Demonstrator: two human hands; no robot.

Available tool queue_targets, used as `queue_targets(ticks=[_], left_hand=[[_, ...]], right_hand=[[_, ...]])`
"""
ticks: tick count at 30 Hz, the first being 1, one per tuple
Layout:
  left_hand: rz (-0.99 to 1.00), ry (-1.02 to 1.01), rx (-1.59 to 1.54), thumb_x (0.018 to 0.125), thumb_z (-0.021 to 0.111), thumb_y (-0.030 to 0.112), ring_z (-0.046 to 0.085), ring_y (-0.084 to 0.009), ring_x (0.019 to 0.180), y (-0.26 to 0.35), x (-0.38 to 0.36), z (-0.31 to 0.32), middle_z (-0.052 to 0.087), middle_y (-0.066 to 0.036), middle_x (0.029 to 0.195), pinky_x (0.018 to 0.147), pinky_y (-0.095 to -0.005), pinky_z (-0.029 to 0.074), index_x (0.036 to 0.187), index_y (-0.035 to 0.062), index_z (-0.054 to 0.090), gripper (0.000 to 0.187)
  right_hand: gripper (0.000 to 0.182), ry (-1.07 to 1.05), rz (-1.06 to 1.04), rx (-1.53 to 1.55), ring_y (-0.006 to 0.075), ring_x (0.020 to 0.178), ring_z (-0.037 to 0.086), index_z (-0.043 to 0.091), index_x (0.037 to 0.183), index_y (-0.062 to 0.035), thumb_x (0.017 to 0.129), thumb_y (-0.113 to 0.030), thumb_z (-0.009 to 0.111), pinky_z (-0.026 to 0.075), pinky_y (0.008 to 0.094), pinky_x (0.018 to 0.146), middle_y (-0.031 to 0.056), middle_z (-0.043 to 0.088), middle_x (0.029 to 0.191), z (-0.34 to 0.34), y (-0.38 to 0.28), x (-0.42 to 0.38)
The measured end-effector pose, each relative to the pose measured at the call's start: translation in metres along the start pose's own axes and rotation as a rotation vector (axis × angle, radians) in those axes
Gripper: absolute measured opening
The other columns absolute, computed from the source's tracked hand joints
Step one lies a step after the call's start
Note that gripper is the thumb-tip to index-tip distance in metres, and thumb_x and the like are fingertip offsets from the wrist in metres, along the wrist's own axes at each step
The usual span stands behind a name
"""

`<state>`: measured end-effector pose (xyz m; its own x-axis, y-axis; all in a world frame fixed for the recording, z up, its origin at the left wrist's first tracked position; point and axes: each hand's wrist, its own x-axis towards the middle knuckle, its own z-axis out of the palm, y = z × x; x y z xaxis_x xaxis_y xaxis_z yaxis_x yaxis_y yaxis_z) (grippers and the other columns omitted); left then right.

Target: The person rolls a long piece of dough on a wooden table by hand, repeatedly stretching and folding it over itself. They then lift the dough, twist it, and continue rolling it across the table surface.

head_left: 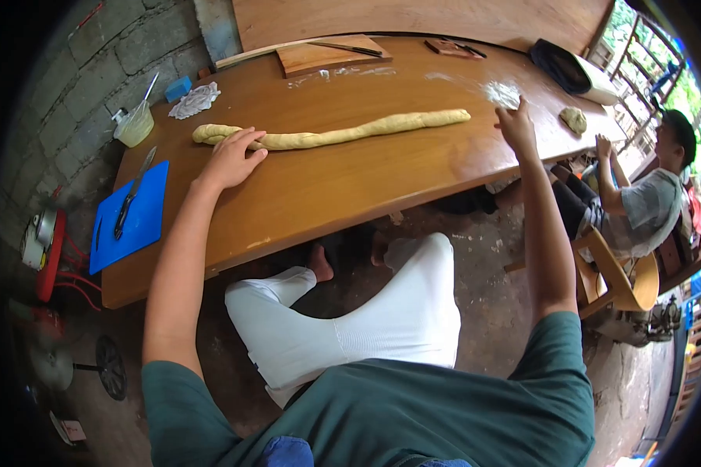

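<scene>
A: "Largest item?"

B: "Table [327,187], brown, smooth-topped."

A: "Next?"

B: "Dough rope [350,134], one, lying on the table towards its far side. Thickness uneven, left end lumpy. Fault risk, in my judgement: tearing or thinning at a narrow stretch, from pressure by one hand only; sticking, from scant flour beneath."

A: "Orientation?"

B: "Long axis left to right, roughly along the table's length, slightly bowed. Right end points towards the right hand [516,123]."

A: "Blue cutting board [152,198]?"

B: "One, near the left edge, knife [123,214] on top."

A: "Hands?"

B: "Left hand [234,156]: fingers laid over the rope near its left end, unclenched. Right: raised, empty, fingers partly bent, apart from the rope."

A: "Smallest?"

B: "Dough lump [573,120], beyond a flour patch [502,94]."
</scene>
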<state>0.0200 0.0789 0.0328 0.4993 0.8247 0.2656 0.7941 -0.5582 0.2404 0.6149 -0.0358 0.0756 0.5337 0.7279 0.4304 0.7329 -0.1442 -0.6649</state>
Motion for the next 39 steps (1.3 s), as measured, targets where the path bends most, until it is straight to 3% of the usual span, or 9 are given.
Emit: queue_targets(ticks=[2, 4, 6, 10, 17, 26, 31, 36, 39], left_hand=[[-0.009, -0.080, -0.076, 0.104, 0.067, 0.040, 0.042, -0.0346, 0.155, -0.020, 0.011, 0.005, 0.046, -0.018, 0.167, 0.129, -0.0471, 0.031, 0.154, 0.0130, 0.058, 0.058], [-0.046, -0.108, -0.030, 0.106, 0.063, 0.045, 0.036, -0.0351, 0.159, -0.005, 0.021, 0.012, 0.041, -0.018, 0.170, 0.131, -0.0484, 0.027, 0.158, 0.0104, 0.053, 0.063], [-0.112, -0.070, 0.142, 0.108, 0.058, 0.051, 0.031, -0.0355, 0.161, 0.024, 0.024, 0.023, 0.040, -0.019, 0.171, 0.132, -0.0494, 0.024, 0.161, 0.0062, 0.048, 0.070], [0.159, -0.131, -0.018, 0.109, 0.051, 0.057, 0.028, -0.0334, 0.163, 0.044, 0.051, 0.052, 0.038, -0.018, 0.172, 0.133, -0.0507, 0.019, 0.164, 0.0054, 0.043, 0.076], [-0.162, -0.175, 0.130, 0.111, 0.036, 0.062, 0.013, -0.0258, 0.167, 0.041, 0.150, 0.083, 0.019, -0.007, 0.181, 0.132, -0.0607, 0.004, 0.170, 0.0145, 0.032, 0.076], [-0.410, 0.198, 0.033, 0.099, 0.064, 0.047, 0.009, -0.0300, 0.168, 0.001, 0.250, 0.111, 0.011, -0.011, 0.182, 0.134, -0.0577, 0.010, 0.173, 0.0129, 0.015, 0.095], [-0.214, 0.440, 0.027, 0.096, 0.062, 0.030, 0.030, -0.0339, 0.161, -0.023, 0.277, 0.129, 0.037, -0.020, 0.170, 0.131, -0.0549, 0.022, 0.159, 0.0033, 0.043, 0.071], [-0.314, 0.248, 0.057, 0.099, 0.058, 0.035, 0.031, -0.0338, 0.161, -0.005, 0.253, 0.117, 0.033, -0.017, 0.174, 0.131, -0.0541, 0.023, 0.162, 0.0064, 0.041, 0.072], [-0.489, 0.022, 0.130, 0.103, 0.048, 0.053, 0.023, -0.0332, 0.164, 0.017, 0.227, 0.107, 0.022, -0.015, 0.179, 0.132, -0.0623, 0.015, 0.169, 0.0148, 0.032, 0.077]], right_hand=[[0.069, -0.053, -0.374, -0.246, 0.0349, 0.091, 0.078, 0.047, 0.154, 0.0029, 0.100, -0.034, 0.069, 0.061, 0.0434, 0.090, 0.0171, 0.080, 0.104, 0.022, 0.016, -0.008], [0.054, -0.350, -0.282, -0.295, 0.0340, 0.115, 0.073, 0.061, 0.144, -0.0036, 0.101, -0.036, 0.068, 0.054, 0.0472, 0.106, 0.0162, 0.078, 0.120, 0.044, -0.039, -0.054], [0.050, -0.292, -0.664, -0.464, 0.0347, 0.142, 0.055, 0.067, 0.139, -0.0044, 0.102, -0.039, 0.066, 0.041, 0.0508, 0.121, 0.0184, 0.064, 0.147, 0.081, -0.074, -0.090], [0.078, -0.592, -0.781, -0.368, 0.0367, 0.163, 0.025, 0.049, 0.157, -0.0006, 0.108, -0.061, 0.047, 0.018, 0.0553, 0.132, 0.0188, 0.038, 0.171, 0.163, -0.134, -0.118], [0.100, -0.711, -0.434, -0.462, 0.0304, 0.168, 0.008, 0.018, 0.169, 0.0044, 0.108, -0.074, 0.015, -0.002, 0.0529, 0.135, 0.0182, 0.019, 0.179, 0.270, -0.172, -0.039], [0.095, -0.649, -0.377, -0.411, 0.0274, 0.168, 0.007, 0.020, 0.171, -0.0003, 0.107, -0.071, 0.026, 0.002, 0.0521, 0.135, 0.0166, 0.020, 0.179, 0.352, -0.185, 0.044], [0.072, -0.445, -0.534, -0.315, 0.0349, 0.155, 0.042, 0.051, 0.151, 0.0034, 0.106, -0.052, 0.045, 0.022, 0.0525, 0.131, 0.0247, 0.058, 0.153, 0.381, -0.184, 0.070], [0.064, -0.463, -0.559, -0.276, 0.0340, 0.148, 0.050, 0.062, 0.141, -0.0007, 0.106, -0.051, 0.044, 0.028, 0.0538, 0.126, 0.0207, 0.064, 0.147, 0.373, -0.183, 0.062], [0.071, -0.567, -0.500, -0.385, 0.0295, 0.160, 0.034, 0.049, 0.160, -0.0108, 0.109, -0.058, 0.032, 0.024, 0.0508, 0.131, 0.0122, 0.046, 0.168, 0.357, -0.184, 0.043]])
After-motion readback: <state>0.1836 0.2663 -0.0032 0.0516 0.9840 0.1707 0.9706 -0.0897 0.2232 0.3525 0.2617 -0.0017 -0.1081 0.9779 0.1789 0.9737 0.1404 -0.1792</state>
